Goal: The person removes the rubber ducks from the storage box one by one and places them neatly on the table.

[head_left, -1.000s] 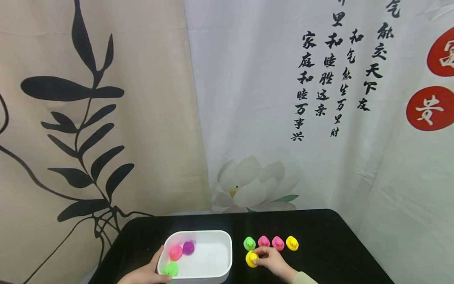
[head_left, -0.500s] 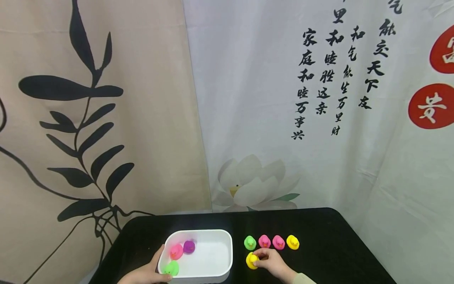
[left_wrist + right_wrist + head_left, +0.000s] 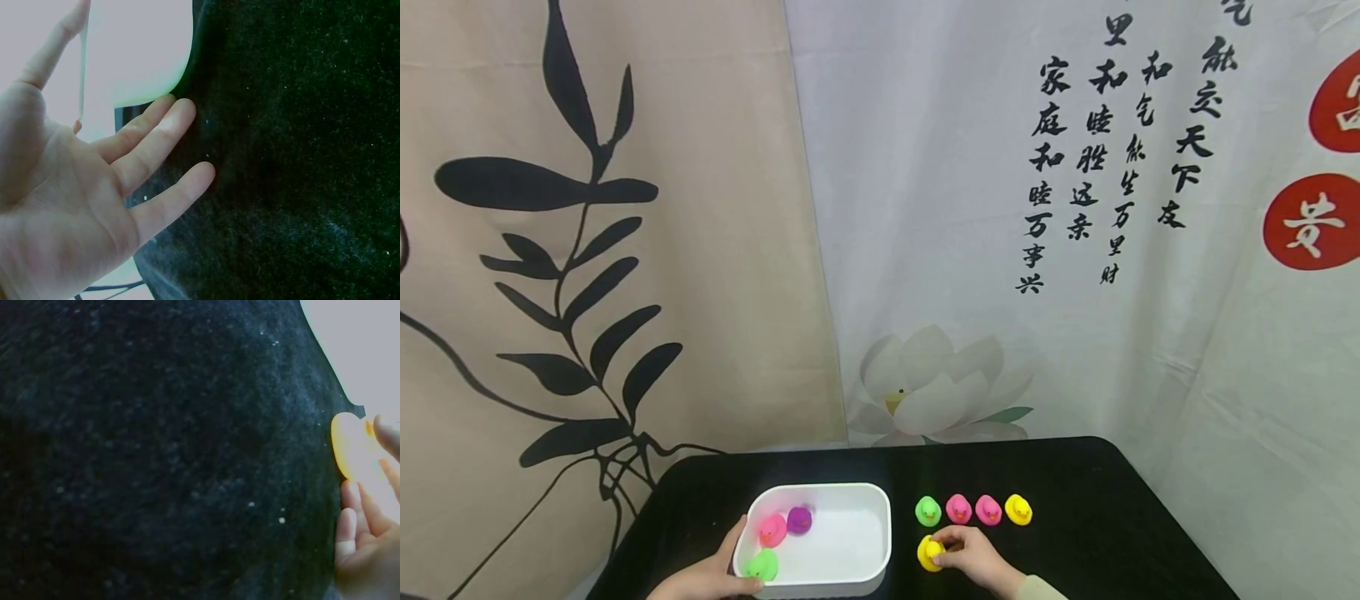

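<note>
My left hand [image 3: 703, 577] holds the left front corner of a white plastic tray [image 3: 842, 542], thumb at the front rim and a finger along the left side. In the left wrist view, three other fingers [image 3: 153, 147] spread out nearly straight by the tray's corner. Inside the tray lie a pink duck [image 3: 772, 530], a green duck [image 3: 763, 565] and a purple toy [image 3: 799, 520]. My right hand [image 3: 976, 557] pinches a yellow rubber duck [image 3: 927, 553] low over the black table, right of the tray.
Behind the right hand, a row on the black table [image 3: 1097, 517] holds a green duck [image 3: 928, 512], two pink ducks [image 3: 958, 509] and a second yellow duck [image 3: 1018, 509]. A printed curtain [image 3: 925, 208] hangs behind the table.
The right hand, with the yellow duck pinched in it, has shifted very slightly to the left. The left hand, the tray and the row of ducks have stayed put.
</note>
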### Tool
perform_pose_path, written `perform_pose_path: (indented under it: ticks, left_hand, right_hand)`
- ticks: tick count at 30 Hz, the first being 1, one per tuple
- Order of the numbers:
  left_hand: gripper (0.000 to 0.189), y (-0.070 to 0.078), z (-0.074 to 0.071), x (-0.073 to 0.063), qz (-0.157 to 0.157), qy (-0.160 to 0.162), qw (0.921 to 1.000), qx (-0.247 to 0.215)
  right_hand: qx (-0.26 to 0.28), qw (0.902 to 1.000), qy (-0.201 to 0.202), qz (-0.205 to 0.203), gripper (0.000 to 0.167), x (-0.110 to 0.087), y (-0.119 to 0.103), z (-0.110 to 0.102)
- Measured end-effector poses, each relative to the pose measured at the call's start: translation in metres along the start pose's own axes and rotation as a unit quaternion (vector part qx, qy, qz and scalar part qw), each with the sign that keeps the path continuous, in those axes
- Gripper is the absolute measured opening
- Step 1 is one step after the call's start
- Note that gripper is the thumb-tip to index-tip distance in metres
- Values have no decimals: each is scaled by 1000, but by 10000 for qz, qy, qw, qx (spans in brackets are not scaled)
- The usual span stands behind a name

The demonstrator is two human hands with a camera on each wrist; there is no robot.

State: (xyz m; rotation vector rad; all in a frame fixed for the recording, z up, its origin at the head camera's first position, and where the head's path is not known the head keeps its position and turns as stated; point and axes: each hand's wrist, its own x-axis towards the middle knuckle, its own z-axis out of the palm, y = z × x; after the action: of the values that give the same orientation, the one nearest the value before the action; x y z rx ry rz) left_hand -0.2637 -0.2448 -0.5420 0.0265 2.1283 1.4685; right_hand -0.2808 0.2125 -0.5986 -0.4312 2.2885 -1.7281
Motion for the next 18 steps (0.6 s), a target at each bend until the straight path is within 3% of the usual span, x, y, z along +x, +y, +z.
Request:
perform_pose_path:
  ticks: [18]
  left_hand:
    - [102,3,1,-3,-44,-121,9998,-137]
  right_hand:
    - [0,9995,-224,219,28,0,2,-5]
